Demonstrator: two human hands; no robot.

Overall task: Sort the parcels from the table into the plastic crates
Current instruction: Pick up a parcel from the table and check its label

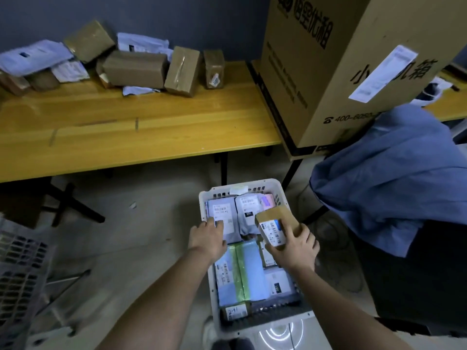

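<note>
From the head camera, a yellow wooden table point(131, 127) stands far beyond both hands, with brown cardboard parcels point(156, 69) and white mailer bags point(35, 55) heaped at its back edge. A large printed carton point(328, 66) rises beyond the right hand, and blue cloth point(384, 178) hangs just to the right of it. A dark crate point(20, 274) is well to the left of the left hand.

The left hand point(208, 239) lies with its fingers nearly straight, pressing on a white mailer point(222, 210) inside the white plastic crate point(202, 198) below. The right hand point(294, 245) grips a small brown box point(276, 224), fingers curled around its near end.

The box hangs over the crate, above the packed parcels, tilted. Its long axis runs away from the hand toward the upper left, and the barcode label faces the camera.
</note>
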